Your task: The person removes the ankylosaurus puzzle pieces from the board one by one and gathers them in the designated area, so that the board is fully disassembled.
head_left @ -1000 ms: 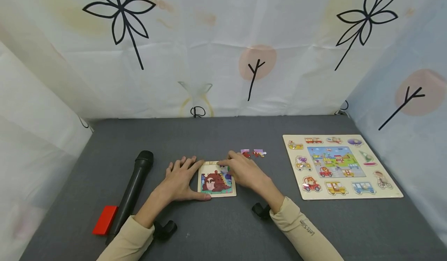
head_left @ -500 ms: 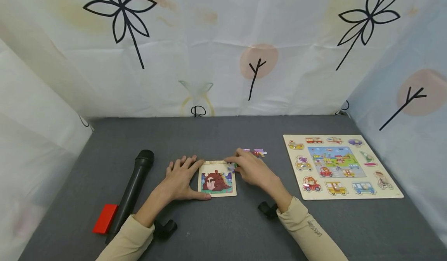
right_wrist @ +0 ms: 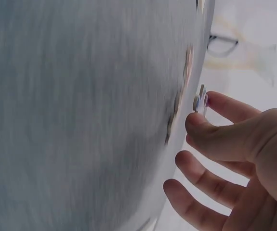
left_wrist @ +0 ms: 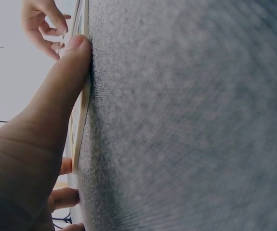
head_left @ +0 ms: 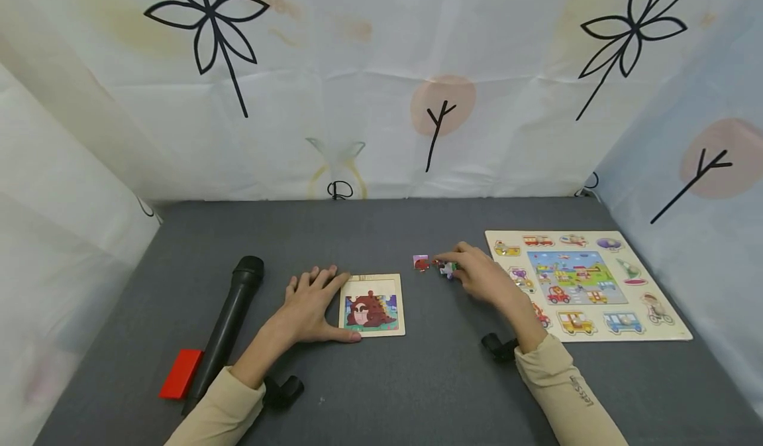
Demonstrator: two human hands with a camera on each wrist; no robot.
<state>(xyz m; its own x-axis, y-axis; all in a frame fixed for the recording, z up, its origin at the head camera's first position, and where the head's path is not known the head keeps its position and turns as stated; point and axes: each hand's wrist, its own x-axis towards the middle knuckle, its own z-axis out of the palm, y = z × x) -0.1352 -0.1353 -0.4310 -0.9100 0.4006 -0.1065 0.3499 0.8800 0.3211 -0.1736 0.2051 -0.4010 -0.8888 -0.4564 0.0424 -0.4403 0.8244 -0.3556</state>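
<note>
In the head view a small wooden jigsaw board [head_left: 372, 305] with a red dinosaur-like picture lies mid-table. My left hand [head_left: 306, 305] rests at its left side, fingers spread, with the thumb on its near left corner and the index finger at the far left corner. In the left wrist view the thumb [left_wrist: 63, 79] presses on the board's edge. My right hand [head_left: 481, 275] pinches a jigsaw piece [right_wrist: 201, 100] between thumb and index finger, above the table. Below it, in the head view, one loose jigsaw piece [head_left: 420, 263] lies in sight, with another mostly hidden by the fingers.
A large wooden vehicle puzzle board [head_left: 587, 287] lies to the right, partly under the right forearm. On the left are a black microphone [head_left: 223, 330] and a red block [head_left: 181, 374]. White printed fabric [head_left: 369, 101] stands behind the grey table.
My right hand has moved right, away from the small board, carrying the jigsaw piece to the loose pieces. The small board's upper right corner now shows. My left hand has stayed in place.
</note>
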